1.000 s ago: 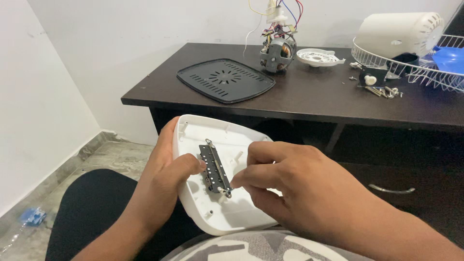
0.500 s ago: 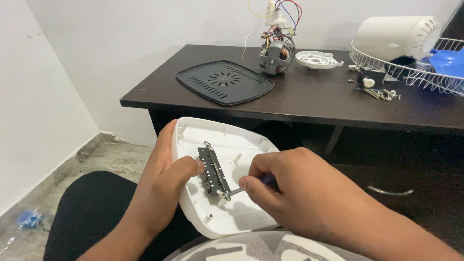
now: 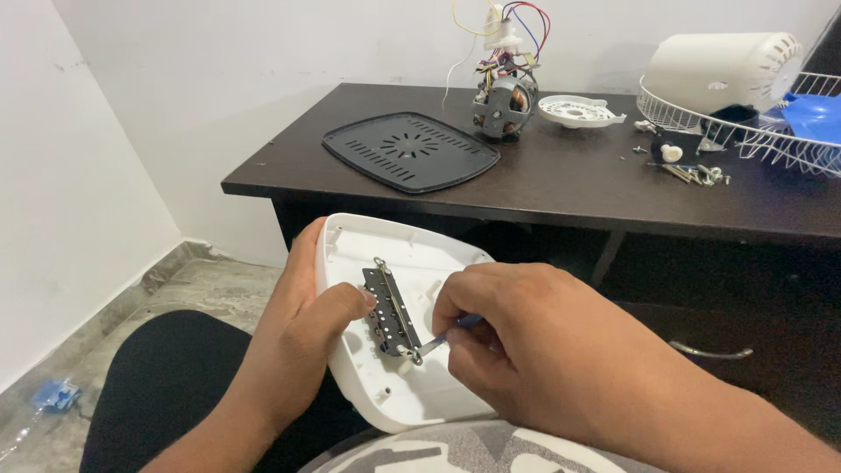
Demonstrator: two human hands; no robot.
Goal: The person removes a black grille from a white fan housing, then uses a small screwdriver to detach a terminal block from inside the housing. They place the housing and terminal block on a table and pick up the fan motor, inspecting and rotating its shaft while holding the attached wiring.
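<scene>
Holding: the white plastic housing rests tilted over the person's lap, inner side up, its upper rim just below the front edge of the dark surface.
Bracket: a dark perforated metal strip lies lengthwise in the middle of the housing, with bare white plastic on all sides.
Left hand: left hand clasps the housing's left rim, fingers clamped on it, thumb tip touching the strip's left edge.
Right hand: right hand has its fingers pinched together on a small screwdriver, whose tip meets the strip's lower end.
Room: open floor left of the knee.
Surface: black vented plate, wired motor, white disc, loose screws, wire basket.
</scene>
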